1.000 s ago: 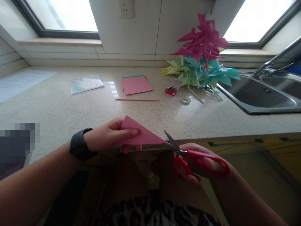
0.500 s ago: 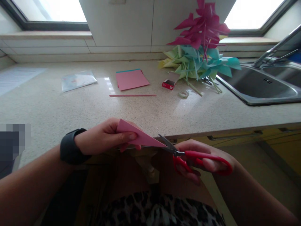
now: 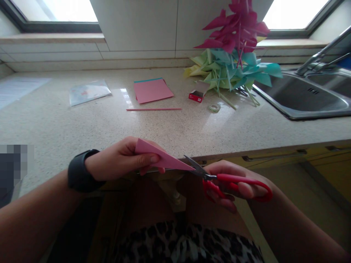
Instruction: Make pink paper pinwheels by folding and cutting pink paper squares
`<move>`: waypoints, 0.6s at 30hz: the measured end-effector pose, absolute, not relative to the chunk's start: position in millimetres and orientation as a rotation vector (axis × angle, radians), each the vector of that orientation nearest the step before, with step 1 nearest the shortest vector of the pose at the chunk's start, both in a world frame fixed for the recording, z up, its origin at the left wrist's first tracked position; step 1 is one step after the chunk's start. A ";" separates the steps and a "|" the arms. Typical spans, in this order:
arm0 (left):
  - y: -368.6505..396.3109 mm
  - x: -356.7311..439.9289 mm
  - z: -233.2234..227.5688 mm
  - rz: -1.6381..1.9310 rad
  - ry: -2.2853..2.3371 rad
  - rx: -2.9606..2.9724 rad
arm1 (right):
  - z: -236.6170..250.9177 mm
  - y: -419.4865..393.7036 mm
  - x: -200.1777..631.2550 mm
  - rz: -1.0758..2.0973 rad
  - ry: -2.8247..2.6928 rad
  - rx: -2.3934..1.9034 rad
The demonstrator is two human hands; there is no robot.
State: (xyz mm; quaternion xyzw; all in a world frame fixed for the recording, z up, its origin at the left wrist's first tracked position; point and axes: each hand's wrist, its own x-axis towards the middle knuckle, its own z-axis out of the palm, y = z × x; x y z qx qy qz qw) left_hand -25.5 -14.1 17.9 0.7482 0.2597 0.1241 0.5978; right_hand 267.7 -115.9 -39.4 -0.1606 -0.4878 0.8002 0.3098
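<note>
My left hand (image 3: 128, 159), with a dark band on its wrist, pinches a folded triangle of pink paper (image 3: 170, 159) between thumb and fingers. The paper's narrow tip points right. My right hand (image 3: 233, 182) grips red-handled scissors (image 3: 210, 178), thumb and fingers through the loops. The blades are parted, and the paper's tip lies between them near the pivot. Both hands are at the counter's front edge, over my lap.
On the speckled counter (image 3: 95, 124) lie a plastic sleeve (image 3: 90, 93), stacked pink sheets (image 3: 153, 90), a thin pink stick (image 3: 153, 109), a small red box (image 3: 196, 96) and a tape roll (image 3: 214, 107). Paper pinwheels (image 3: 230, 65) stand beside the sink (image 3: 309, 98).
The view has shifted slightly. My hands, the paper and the scissors keep almost the same pose, with the paper's tip still between the blades.
</note>
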 end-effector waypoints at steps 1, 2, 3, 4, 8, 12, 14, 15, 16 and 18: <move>-14.2 -25.4 18.1 0.286 0.606 1.740 | -40.2 -116.1 267.6 2.114 -1.276 -0.425; -14.3 -25.3 18.3 0.283 0.610 1.745 | -41.1 -116.3 267.7 2.115 -1.266 -0.430; -14.5 -25.3 18.5 0.282 0.613 1.749 | -42.1 -116.4 267.9 2.116 -1.262 -0.435; -14.7 -25.4 18.7 0.282 0.615 1.752 | -43.0 -116.5 268.2 2.121 -1.263 -0.438; -15.4 -26.4 19.0 0.294 0.613 1.746 | -45.0 -117.2 269.4 2.130 -1.257 -0.453; -13.9 -27.7 18.9 0.255 0.577 1.754 | -44.9 -118.3 268.1 2.131 -1.228 -0.441; -12.6 -28.1 18.6 0.222 0.560 1.762 | -44.4 -118.6 266.9 2.125 -1.216 -0.416; -12.1 -28.1 18.3 0.215 0.555 1.767 | -44.1 -118.7 266.5 2.122 -1.209 -0.412; -11.7 -28.1 18.1 0.212 0.555 1.772 | -43.7 -118.8 266.3 2.121 -1.204 -0.416; -11.4 -27.6 17.6 0.209 0.554 1.778 | -42.6 -118.9 266.4 2.128 -1.197 -0.442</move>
